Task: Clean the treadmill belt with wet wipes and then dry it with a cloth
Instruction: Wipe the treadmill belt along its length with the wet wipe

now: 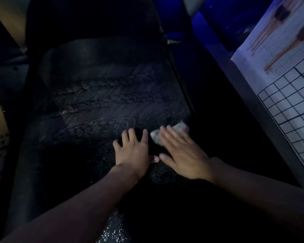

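Wet streaks [98,102] toward 12 o'clock suggest wiping is well along and drying is still to do: the right hand [181,155] presses the wet wipe [167,132] flat-fingered at the treadmill belt's [112,76] 4 o'clock edge, with the left hand [133,149] splayed beside it.

Treadmill belt [102,95]: black rubbery surface, matt and fine-textured where dry, glossy wet streaks and droplets across the middle and near end. Wet wipe [167,133]: pale, thin, crumpled fabric-like sheet, matt. Side rail [178,71]: dark, smooth, slight sheen. Poster [286,55] at right: white printed paper, flat, matt.
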`<state>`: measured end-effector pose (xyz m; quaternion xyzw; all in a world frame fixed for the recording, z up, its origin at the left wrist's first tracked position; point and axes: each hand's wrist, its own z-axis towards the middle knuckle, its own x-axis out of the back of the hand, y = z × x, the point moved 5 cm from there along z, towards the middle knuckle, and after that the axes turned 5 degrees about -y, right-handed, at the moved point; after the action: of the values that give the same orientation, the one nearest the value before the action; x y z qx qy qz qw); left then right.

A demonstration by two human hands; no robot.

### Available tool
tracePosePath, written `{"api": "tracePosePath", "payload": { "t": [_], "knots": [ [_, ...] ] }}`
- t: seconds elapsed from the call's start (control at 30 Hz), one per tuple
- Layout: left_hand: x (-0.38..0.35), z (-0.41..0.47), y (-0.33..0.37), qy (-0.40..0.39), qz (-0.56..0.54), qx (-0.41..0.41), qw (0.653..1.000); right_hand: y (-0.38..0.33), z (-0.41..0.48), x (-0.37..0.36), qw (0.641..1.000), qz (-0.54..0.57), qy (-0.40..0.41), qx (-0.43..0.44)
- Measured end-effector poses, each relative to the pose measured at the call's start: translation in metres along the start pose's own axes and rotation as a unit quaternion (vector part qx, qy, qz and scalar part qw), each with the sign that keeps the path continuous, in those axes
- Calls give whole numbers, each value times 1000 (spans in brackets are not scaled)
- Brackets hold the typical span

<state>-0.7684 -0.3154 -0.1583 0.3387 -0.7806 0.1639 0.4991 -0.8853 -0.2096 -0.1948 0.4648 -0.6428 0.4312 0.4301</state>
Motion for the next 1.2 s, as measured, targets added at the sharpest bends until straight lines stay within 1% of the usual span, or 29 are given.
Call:
{"api": "tracePosePath", "payload": {
  "t": [0.03,0.07,0.13,0.17,0.23,0.3,0.33,0.43,0.5,0.53,0.57,0.63,0.67,0.7,0.77,0.8,0.83,0.9,0.93,0.97,1.03,1.07,1.1,1.17,1.2],
  "knots": [
    [-1,0,2,3,-10,-1,1000,0,-5,-2,999,-10,-13,30],
    [-2,0,3,4,-27,1,1000,4,-4,0,999,0,-11,38],
    [-3,-2,4,4,-59,-4,998,15,2,12,999,42,19,-4],
    [-5,-3,2,-1,-67,-14,998,15,4,12,998,38,34,-32],
    [-10,-5,-5,-41,-71,-45,996,3,2,12,996,4,58,-60],
    [-12,-8,-11,-75,-61,-72,993,3,-2,4,993,18,55,-100],
    [-12,-9,-13,-75,-53,-75,993,7,-1,3,992,30,45,-115],
    [-12,-9,-10,-75,-38,-60,995,25,22,10,987,48,40,-151],
    [-12,-11,-10,-95,-32,-20,995,27,27,15,983,57,32,-170],
    [-12,-11,-11,-112,-34,4,993,21,23,15,987,50,35,-151],
    [-12,-12,-12,-127,-39,22,991,12,16,13,993,27,26,-111],
    [-12,-12,-13,-137,-49,32,989,0,0,6,999,-30,2,-34],
    [-12,-11,-13,-133,-51,29,989,3,1,5,999,-34,-1,-26],
    [-12,-11,-12,-131,-52,27,990,12,9,11,999,-16,0,-45],
    [-12,-11,-12,-133,-52,24,990,25,24,20,992,36,-3,-118],
    [-12,-11,-15,-132,-50,26,990,23,29,19,992,33,3,-120],
    [-11,-12,-17,-137,-47,25,989,13,30,17,996,21,3,-82],
    [-11,-12,-22,-159,-42,13,986,-4,16,10,999,-31,-22,29],
    [-10,-12,-25,-165,-38,9,985,-4,11,9,997,-44,-32,61],
    [-10,-12,-28,-167,-37,6,985,2,12,13,997,-45,-39,59],
    [-9,-15,-29,-155,-37,2,987,15,21,20,999,-2,-34,-14],
    [-10,-16,-31,-142,-36,7,989,13,25,20,999,5,-21,-37],
    [-11,-17,-36,-131,-35,20,991,3,27,18,1000,0,-11,-21],
    [-15,-23,-48,-128,-35,62,989,-18,23,9,998,-17,-37,49],
    [-17,-27,-56,-127,-42,87,987,-19,24,9,996,-26,-45,71]
  ]
}}
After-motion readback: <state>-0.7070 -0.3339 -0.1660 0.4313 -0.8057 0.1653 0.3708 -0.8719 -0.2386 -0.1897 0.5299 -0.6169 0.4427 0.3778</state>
